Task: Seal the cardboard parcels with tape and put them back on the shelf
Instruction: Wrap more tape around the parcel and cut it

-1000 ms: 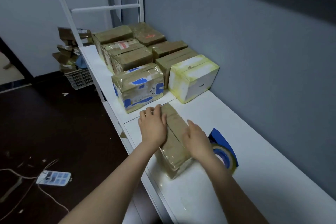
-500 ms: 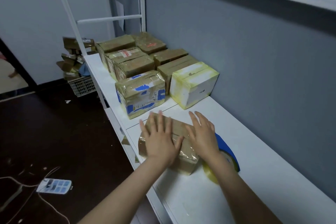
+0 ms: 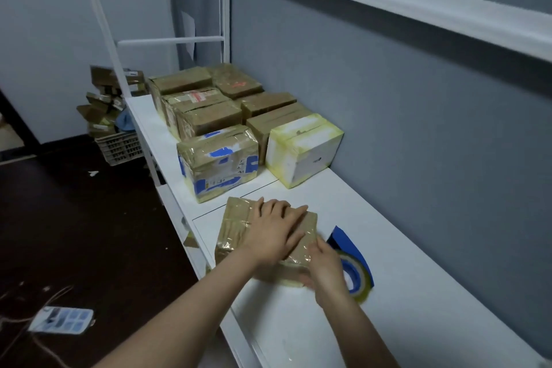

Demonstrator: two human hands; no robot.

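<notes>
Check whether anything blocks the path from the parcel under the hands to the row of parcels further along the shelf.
Nothing visible does. Only bare white shelf lies between the brown parcel and the blue-taped parcel ahead. The tape dispenser sits to its right, beside the right hand, off that path.

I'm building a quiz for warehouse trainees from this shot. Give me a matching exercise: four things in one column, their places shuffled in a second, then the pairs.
1 left hand
2 right hand
3 tape dispenser
4 white parcel

A by the wall, right of the blue-patched parcel
B flat on top of the brown parcel
C on the shelf, right of the brown parcel
D at the brown parcel's near right corner

Pairs: 1-B, 2-D, 3-C, 4-A
</notes>
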